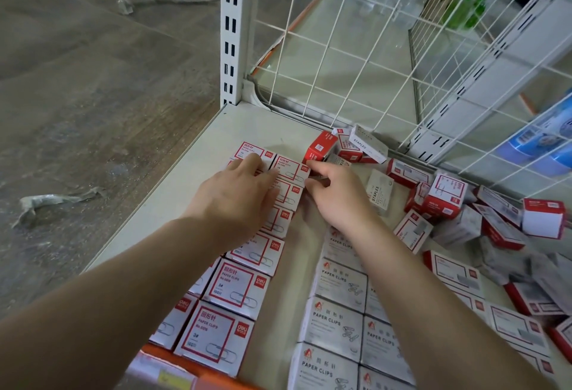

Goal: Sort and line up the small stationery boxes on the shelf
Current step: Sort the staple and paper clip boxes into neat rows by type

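Roughly half done, I judge: red-framed paper-clip boxes (247,253) are lying in rows at left, grey ones (335,321) beside them; a loose pile (464,213) is waiting at right. Left hand (238,194) is pressing flat, released; right hand (337,194) is curling against the far box (291,168) (grip unclear). White shelf (192,179), wire-grid back (356,48), wood-look floor (93,79).

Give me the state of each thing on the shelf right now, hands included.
Left hand: flat, fingers straight, pressing on the red-framed rows.
Right hand: fingers curled at the right edge of the far boxes.
Red-framed paper clip boxes: lined up in rows, labels up.
Grey paper clip boxes: lined up in rows, labels up.
Loose boxes: jumbled, tilted, unsorted.
Staples box: lying flat, apart from the rows.
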`<state>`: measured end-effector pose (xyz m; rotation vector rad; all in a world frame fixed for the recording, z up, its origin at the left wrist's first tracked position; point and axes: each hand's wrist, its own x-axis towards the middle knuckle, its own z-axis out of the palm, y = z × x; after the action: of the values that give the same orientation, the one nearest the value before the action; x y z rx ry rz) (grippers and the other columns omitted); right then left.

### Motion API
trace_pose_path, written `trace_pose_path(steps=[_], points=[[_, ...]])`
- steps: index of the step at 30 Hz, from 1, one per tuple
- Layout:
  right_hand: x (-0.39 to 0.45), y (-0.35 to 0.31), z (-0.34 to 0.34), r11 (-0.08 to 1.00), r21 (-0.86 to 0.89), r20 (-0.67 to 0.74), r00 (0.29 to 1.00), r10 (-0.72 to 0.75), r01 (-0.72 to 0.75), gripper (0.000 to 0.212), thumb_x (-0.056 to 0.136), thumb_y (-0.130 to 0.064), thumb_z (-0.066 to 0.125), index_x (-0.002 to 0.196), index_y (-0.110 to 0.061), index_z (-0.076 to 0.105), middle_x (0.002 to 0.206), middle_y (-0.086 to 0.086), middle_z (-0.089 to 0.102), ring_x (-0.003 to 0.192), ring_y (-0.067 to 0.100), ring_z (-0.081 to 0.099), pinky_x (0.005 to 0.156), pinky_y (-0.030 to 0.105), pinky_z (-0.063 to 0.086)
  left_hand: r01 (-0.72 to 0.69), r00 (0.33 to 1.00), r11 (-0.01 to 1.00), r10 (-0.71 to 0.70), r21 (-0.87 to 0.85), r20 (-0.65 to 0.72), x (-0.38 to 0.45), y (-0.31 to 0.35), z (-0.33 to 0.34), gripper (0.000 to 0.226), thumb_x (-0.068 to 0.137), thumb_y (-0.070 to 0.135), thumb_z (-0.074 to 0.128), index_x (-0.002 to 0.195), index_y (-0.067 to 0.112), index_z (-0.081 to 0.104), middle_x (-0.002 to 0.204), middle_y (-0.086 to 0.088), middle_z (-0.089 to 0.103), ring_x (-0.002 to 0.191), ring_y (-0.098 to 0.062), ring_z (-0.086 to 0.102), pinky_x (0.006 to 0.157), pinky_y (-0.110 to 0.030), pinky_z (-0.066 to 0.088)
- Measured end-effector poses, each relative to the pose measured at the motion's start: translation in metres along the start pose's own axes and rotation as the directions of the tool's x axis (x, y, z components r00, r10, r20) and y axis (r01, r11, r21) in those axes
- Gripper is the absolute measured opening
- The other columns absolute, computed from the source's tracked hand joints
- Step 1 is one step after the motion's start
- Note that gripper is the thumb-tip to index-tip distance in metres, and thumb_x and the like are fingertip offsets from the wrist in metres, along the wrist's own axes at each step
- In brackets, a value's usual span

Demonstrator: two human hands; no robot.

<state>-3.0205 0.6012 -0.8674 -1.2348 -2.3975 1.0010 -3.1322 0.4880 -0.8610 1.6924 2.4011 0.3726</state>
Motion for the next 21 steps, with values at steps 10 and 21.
trace_pose_path(steps=[10, 21], points=[[-0.007, 0.001, -0.007, 0.998, 0.05, -0.095, 0.995, 0.034, -0.029, 0.04, 0.094, -0.009, 0.047, 0.133, -0.02, 0.052, 0.133, -0.006, 0.054, 0.121, 0.008, 0.049, 0.096, 0.017, 0.036, 0.051, 0.998, 0.998, -0.051, -0.033, -0.02, -0.007, 0.006, -0.005, 0.048, 0.098, 0.042, 0.027, 0.144, 0.028, 0.027, 0.151, 0.006, 0.02, 0.137, -0.016, 0.023, 0.104, -0.031, 0.031], [-0.05, 0.027, -0.057, 0.999, 0.027, -0.192, 0.98, 0.046, -0.041, 0.034, 0.09, -0.001, 0.051, 0.117, -0.017, 0.062, 0.109, -0.004, 0.062, 0.095, 0.005, 0.056, 0.073, 0.002, 0.037, -0.016, 1.0, 0.999, 0.017, -0.036, 0.009, -0.029, 0.051, -0.012, 0.038, 0.098, 0.035, 0.032, 0.133, 0.024, 0.043, 0.138, 0.004, 0.039, 0.126, -0.016, 0.038, 0.101, -0.03, 0.035]])
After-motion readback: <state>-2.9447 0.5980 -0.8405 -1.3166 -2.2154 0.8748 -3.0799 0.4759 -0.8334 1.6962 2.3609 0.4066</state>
